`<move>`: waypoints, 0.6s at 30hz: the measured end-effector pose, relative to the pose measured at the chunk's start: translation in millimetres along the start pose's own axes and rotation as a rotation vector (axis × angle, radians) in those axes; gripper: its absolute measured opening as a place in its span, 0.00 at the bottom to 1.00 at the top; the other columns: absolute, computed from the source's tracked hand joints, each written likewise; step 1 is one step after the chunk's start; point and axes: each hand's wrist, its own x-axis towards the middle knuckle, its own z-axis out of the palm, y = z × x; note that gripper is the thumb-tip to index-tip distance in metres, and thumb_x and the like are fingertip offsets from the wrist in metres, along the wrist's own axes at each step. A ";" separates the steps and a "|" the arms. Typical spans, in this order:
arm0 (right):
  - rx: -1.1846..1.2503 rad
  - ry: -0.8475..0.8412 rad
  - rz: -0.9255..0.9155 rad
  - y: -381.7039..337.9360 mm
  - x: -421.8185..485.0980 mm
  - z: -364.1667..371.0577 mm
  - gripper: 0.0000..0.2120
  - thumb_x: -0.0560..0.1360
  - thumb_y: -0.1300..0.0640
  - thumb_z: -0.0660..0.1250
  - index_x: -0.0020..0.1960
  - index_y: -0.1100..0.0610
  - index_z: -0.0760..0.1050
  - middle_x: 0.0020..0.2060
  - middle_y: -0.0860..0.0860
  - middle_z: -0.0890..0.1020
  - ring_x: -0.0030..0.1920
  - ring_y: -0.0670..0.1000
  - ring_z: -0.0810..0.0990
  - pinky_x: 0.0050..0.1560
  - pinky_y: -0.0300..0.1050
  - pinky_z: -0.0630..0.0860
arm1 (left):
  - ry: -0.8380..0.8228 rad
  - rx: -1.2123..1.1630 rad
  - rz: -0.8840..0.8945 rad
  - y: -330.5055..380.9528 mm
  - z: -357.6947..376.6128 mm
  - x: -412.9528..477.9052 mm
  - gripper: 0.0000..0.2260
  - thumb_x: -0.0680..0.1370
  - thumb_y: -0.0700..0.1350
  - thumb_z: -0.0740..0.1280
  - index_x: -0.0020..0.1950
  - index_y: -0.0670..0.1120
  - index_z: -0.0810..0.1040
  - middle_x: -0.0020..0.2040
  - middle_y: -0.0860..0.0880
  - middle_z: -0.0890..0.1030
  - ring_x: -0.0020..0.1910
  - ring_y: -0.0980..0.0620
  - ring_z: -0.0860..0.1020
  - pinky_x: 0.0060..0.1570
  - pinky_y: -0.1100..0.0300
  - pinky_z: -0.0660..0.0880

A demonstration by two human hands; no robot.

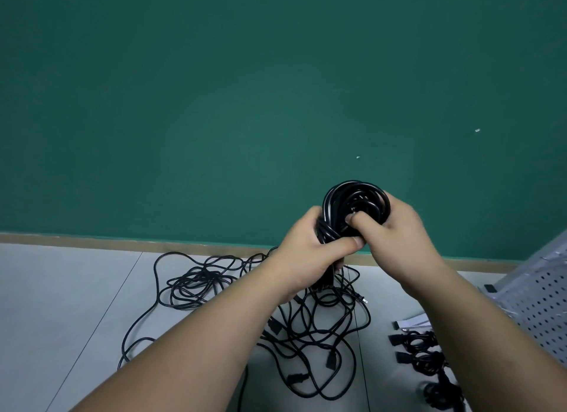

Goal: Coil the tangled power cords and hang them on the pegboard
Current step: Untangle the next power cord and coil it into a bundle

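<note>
Mid-coil, one bundle looks about wound

Green wall (214, 104) up top, floor (61, 288) below, pegboard (540, 304) at the right edge, tangled cords (306, 335) bottom centre. The coil (356, 199) sits mid-frame: left hand (310, 255) wrapped round its lower part, right hand (395, 230) pinching the loops. Next I'd guess tie it off, then swing right, where there's plenty of open room.

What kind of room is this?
Probably a workroom or storeroom: a bare green wall, grey tiled floor, a pegboard at the right, and tangled black power cords on the floor.
</note>
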 end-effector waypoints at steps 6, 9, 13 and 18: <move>0.068 0.023 0.069 -3.5 -2.1 0.1 0.10 0.76 0.63 0.64 0.46 0.51 0.82 0.39 0.47 0.84 0.41 0.48 0.80 0.46 0.47 0.78 | 0.006 -0.011 -0.044 0.2 9.8 -0.7 0.18 0.74 0.51 0.70 0.60 0.47 0.72 0.44 0.45 0.80 0.37 0.47 0.77 0.38 0.51 0.73; 0.093 0.022 0.081 -4.0 -4.5 0.8 0.11 0.76 0.63 0.64 0.49 0.52 0.83 0.42 0.51 0.86 0.43 0.53 0.83 0.48 0.51 0.82 | 0.069 -0.018 -0.047 2.5 13.7 0.8 0.15 0.76 0.55 0.67 0.57 0.47 0.74 0.43 0.49 0.81 0.34 0.47 0.77 0.36 0.53 0.73; 0.061 0.060 0.113 -3.7 -4.5 3.4 0.13 0.69 0.53 0.65 0.51 0.49 0.83 0.45 0.49 0.87 0.49 0.55 0.85 0.56 0.61 0.84 | 0.127 0.064 0.034 -1.3 14.8 2.1 0.09 0.80 0.57 0.66 0.53 0.53 0.77 0.42 0.49 0.83 0.32 0.45 0.78 0.35 0.52 0.75; -0.058 0.038 0.090 -9.1 -2.9 -1.8 0.09 0.69 0.50 0.66 0.47 0.49 0.80 0.40 0.48 0.85 0.46 0.56 0.84 0.52 0.61 0.83 | 0.182 0.138 0.083 -3.7 19.2 -2.9 0.08 0.82 0.57 0.64 0.52 0.53 0.76 0.40 0.54 0.82 0.32 0.48 0.81 0.40 0.43 0.82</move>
